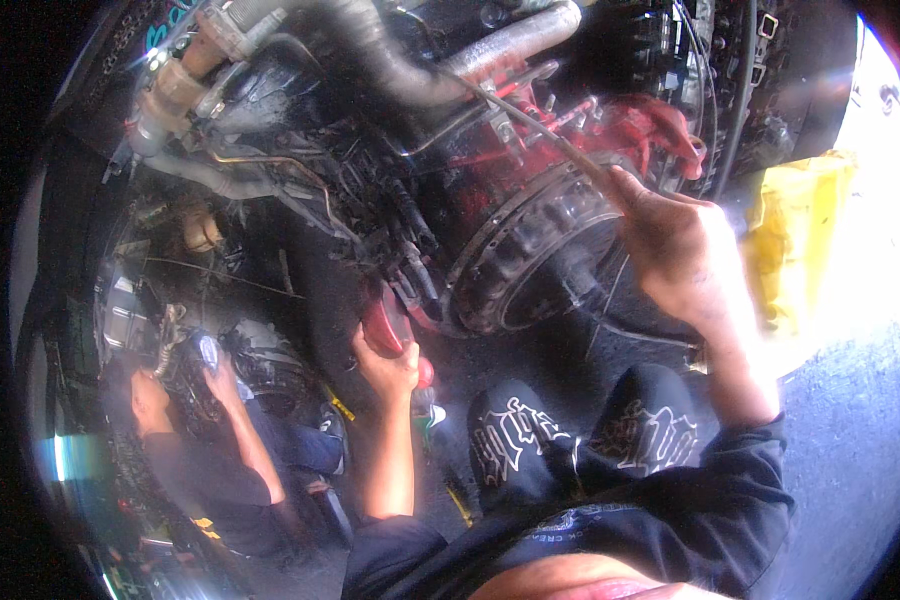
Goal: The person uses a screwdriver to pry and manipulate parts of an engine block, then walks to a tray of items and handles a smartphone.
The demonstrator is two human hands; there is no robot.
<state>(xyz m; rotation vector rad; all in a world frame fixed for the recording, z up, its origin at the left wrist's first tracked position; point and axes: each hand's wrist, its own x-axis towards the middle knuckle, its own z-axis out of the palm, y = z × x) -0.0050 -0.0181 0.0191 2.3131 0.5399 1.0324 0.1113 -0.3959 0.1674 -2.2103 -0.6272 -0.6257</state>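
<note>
My left hand (392, 362) grips a red object (384, 318), perhaps a container, below the dark fittings of an engine (402, 240). My right hand (665, 250) is closed on a long thin rod (535, 128), which angles up and left across red-painted metal (630, 135) toward a curved grey pipe (410, 75); whether its tip touches is unclear. Below the red metal, beside my right hand, is a large round dark housing (505, 285) with a central shaft.
At the lower left a co-worker (200, 470) works by another engine assembly (260, 370), holding a shiny bluish item (208, 353). A yellow object (800, 230) stands at right. My bent knees are below, on grey floor (840, 440). A corrugated dark panel (790, 70) is top right.
</note>
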